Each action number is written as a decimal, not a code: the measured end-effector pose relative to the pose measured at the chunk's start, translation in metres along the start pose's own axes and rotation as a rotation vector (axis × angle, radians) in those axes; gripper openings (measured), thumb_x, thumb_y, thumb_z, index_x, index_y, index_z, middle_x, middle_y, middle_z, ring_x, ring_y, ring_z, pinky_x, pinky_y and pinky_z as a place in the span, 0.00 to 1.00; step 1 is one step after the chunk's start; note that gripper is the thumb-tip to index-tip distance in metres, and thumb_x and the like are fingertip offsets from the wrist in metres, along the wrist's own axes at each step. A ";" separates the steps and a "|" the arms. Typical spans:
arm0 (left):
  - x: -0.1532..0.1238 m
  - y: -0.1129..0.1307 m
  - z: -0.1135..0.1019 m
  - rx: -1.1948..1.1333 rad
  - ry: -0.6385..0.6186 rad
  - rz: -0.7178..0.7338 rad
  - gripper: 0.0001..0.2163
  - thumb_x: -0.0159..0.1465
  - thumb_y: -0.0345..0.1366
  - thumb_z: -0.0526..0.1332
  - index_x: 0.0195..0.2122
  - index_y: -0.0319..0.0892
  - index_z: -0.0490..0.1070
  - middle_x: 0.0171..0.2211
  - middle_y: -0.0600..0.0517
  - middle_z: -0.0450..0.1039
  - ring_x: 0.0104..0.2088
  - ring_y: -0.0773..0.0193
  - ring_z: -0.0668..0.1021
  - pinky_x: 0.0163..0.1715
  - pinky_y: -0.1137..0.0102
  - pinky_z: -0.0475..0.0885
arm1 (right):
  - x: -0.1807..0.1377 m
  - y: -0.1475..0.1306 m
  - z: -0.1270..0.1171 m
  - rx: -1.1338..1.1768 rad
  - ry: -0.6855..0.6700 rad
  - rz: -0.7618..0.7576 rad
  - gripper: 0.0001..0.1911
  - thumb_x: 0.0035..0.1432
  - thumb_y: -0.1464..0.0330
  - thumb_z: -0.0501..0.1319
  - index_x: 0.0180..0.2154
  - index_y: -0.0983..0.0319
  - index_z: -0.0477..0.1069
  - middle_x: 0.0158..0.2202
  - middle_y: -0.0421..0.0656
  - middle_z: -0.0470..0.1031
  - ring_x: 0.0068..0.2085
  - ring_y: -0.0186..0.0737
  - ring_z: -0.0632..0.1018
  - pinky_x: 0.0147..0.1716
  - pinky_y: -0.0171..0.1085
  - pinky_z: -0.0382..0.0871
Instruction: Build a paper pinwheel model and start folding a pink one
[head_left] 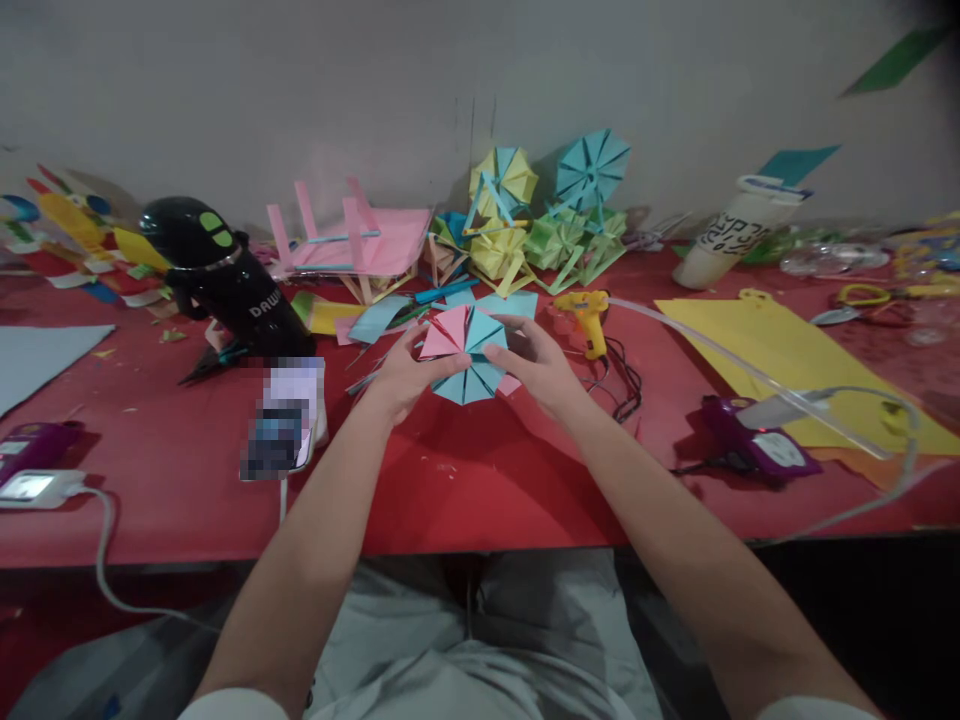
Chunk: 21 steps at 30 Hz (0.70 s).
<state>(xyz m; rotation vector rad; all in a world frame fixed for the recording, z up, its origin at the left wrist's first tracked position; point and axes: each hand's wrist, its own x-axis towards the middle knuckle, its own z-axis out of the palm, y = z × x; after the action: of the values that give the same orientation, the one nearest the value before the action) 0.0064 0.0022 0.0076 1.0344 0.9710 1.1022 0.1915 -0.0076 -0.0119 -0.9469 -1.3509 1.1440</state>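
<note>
Pink-and-blue pleated paper disc (477, 338) is being held up over the middle of the red bench (487, 490), near its front edge, with the left hand (409, 375) and right hand (540, 365) gripping opposite sides. Both thumbs are resting on its upper face while the other fingers are supporting its far edge, probably keeping the folds from springing apart. Yellow hot-glue gun (586, 312) is lying just beyond the right hand, seemingly kept within reach. Pleated paper wheels (592, 165) are standing along the back, perhaps put there to avoid crushing. Behind them, a plain grey wall (300, 90) is bounding the cluttered surface
</note>
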 end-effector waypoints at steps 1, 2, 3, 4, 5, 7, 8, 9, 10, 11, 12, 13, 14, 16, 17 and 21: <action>0.001 0.000 -0.001 -0.003 0.005 0.006 0.34 0.38 0.35 0.78 0.49 0.38 0.72 0.43 0.44 0.77 0.46 0.52 0.78 0.52 0.54 0.71 | 0.000 0.001 0.000 -0.003 -0.005 0.004 0.29 0.49 0.52 0.69 0.50 0.55 0.66 0.45 0.44 0.75 0.47 0.43 0.76 0.48 0.46 0.73; 0.001 -0.001 -0.001 -0.007 0.011 0.014 0.34 0.39 0.36 0.78 0.48 0.38 0.72 0.43 0.44 0.77 0.47 0.51 0.78 0.52 0.54 0.70 | 0.001 0.002 -0.001 -0.008 -0.009 0.008 0.29 0.49 0.52 0.68 0.50 0.55 0.66 0.46 0.44 0.75 0.48 0.44 0.76 0.48 0.46 0.73; 0.002 -0.001 -0.001 -0.010 0.016 0.023 0.33 0.39 0.37 0.78 0.47 0.38 0.73 0.44 0.43 0.77 0.47 0.51 0.78 0.53 0.54 0.70 | 0.001 0.003 -0.001 -0.014 -0.010 0.013 0.29 0.49 0.51 0.68 0.50 0.54 0.66 0.47 0.45 0.74 0.49 0.44 0.75 0.48 0.47 0.73; 0.003 -0.002 -0.001 -0.013 0.022 0.033 0.32 0.39 0.37 0.78 0.47 0.37 0.73 0.44 0.43 0.77 0.48 0.51 0.77 0.53 0.54 0.70 | 0.002 0.004 -0.002 -0.020 -0.007 0.017 0.29 0.49 0.51 0.68 0.51 0.54 0.66 0.48 0.45 0.74 0.50 0.45 0.75 0.49 0.47 0.73; 0.003 -0.002 -0.001 -0.013 0.026 0.040 0.31 0.40 0.38 0.77 0.47 0.37 0.74 0.45 0.42 0.77 0.48 0.51 0.77 0.53 0.54 0.69 | 0.002 0.005 -0.003 -0.026 -0.004 0.020 0.30 0.49 0.51 0.68 0.51 0.54 0.66 0.49 0.46 0.73 0.51 0.45 0.74 0.49 0.48 0.73; 0.003 -0.003 -0.001 -0.010 0.029 0.037 0.31 0.40 0.38 0.77 0.47 0.37 0.74 0.46 0.42 0.76 0.48 0.51 0.77 0.53 0.54 0.69 | 0.003 0.007 -0.004 -0.038 0.006 0.025 0.30 0.49 0.51 0.68 0.51 0.54 0.66 0.50 0.47 0.73 0.52 0.46 0.73 0.49 0.49 0.72; 0.003 -0.003 0.000 -0.009 0.032 0.031 0.31 0.40 0.38 0.77 0.47 0.37 0.74 0.46 0.42 0.76 0.48 0.51 0.77 0.53 0.54 0.70 | 0.003 0.008 -0.004 -0.042 0.012 0.028 0.30 0.49 0.51 0.68 0.51 0.54 0.66 0.50 0.47 0.73 0.52 0.46 0.73 0.49 0.49 0.72; 0.003 -0.003 0.000 -0.007 0.035 0.025 0.32 0.40 0.37 0.77 0.48 0.37 0.73 0.46 0.41 0.76 0.48 0.52 0.78 0.53 0.54 0.70 | 0.004 0.008 -0.004 -0.044 0.020 0.031 0.30 0.49 0.51 0.68 0.51 0.55 0.66 0.50 0.47 0.73 0.53 0.47 0.73 0.49 0.49 0.72; 0.003 -0.003 0.001 -0.007 0.035 0.020 0.32 0.40 0.37 0.77 0.48 0.37 0.73 0.46 0.41 0.76 0.48 0.52 0.78 0.53 0.54 0.70 | 0.004 0.008 -0.004 -0.044 0.028 0.033 0.30 0.49 0.52 0.69 0.51 0.55 0.66 0.50 0.48 0.73 0.53 0.47 0.73 0.50 0.50 0.72; 0.002 -0.003 0.001 -0.007 0.035 0.016 0.32 0.41 0.36 0.77 0.49 0.37 0.73 0.47 0.41 0.76 0.47 0.52 0.78 0.53 0.55 0.70 | 0.003 0.008 -0.004 -0.043 0.036 0.036 0.30 0.48 0.52 0.69 0.50 0.55 0.67 0.50 0.48 0.72 0.53 0.47 0.73 0.50 0.50 0.72; 0.002 -0.003 0.001 -0.008 0.033 0.014 0.33 0.41 0.36 0.77 0.49 0.37 0.72 0.46 0.41 0.76 0.46 0.53 0.78 0.52 0.55 0.70 | 0.003 0.008 -0.003 -0.041 0.041 0.038 0.30 0.48 0.52 0.69 0.50 0.55 0.67 0.50 0.48 0.72 0.53 0.47 0.73 0.50 0.50 0.72; 0.002 -0.003 0.001 -0.009 0.031 0.010 0.33 0.41 0.36 0.77 0.49 0.37 0.72 0.46 0.41 0.77 0.46 0.53 0.78 0.52 0.55 0.71 | 0.003 0.007 -0.003 -0.038 0.041 0.041 0.30 0.47 0.53 0.70 0.50 0.55 0.67 0.51 0.48 0.72 0.53 0.47 0.73 0.51 0.50 0.72; 0.002 -0.002 0.001 -0.012 0.027 0.005 0.33 0.41 0.35 0.77 0.50 0.37 0.72 0.46 0.41 0.77 0.45 0.53 0.79 0.51 0.55 0.71 | 0.003 0.007 -0.003 -0.033 0.040 0.044 0.30 0.47 0.53 0.70 0.50 0.55 0.67 0.51 0.48 0.72 0.53 0.47 0.73 0.51 0.50 0.72; 0.001 -0.002 0.002 -0.024 0.019 -0.006 0.34 0.40 0.35 0.77 0.50 0.37 0.71 0.45 0.41 0.77 0.44 0.53 0.79 0.50 0.55 0.72 | 0.002 0.006 -0.003 -0.026 0.033 0.048 0.30 0.47 0.53 0.70 0.50 0.55 0.67 0.50 0.48 0.73 0.53 0.47 0.74 0.51 0.50 0.72; 0.000 -0.001 0.002 -0.031 0.015 -0.010 0.33 0.40 0.34 0.77 0.50 0.38 0.71 0.45 0.42 0.77 0.44 0.53 0.79 0.50 0.55 0.72 | 0.002 0.005 -0.003 -0.025 0.030 0.050 0.30 0.47 0.53 0.70 0.50 0.54 0.67 0.50 0.47 0.73 0.52 0.47 0.74 0.51 0.50 0.72; 0.000 0.000 0.002 -0.032 0.020 -0.023 0.33 0.40 0.33 0.77 0.49 0.39 0.72 0.45 0.42 0.78 0.45 0.52 0.79 0.50 0.55 0.72 | 0.002 0.004 -0.003 -0.030 0.014 0.055 0.30 0.47 0.52 0.70 0.50 0.54 0.67 0.50 0.47 0.73 0.52 0.47 0.74 0.51 0.51 0.72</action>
<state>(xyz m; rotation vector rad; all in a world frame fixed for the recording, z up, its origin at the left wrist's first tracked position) 0.0081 0.0015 0.0083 0.9864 0.9757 1.1074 0.1939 -0.0042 -0.0159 -1.0179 -1.3407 1.1594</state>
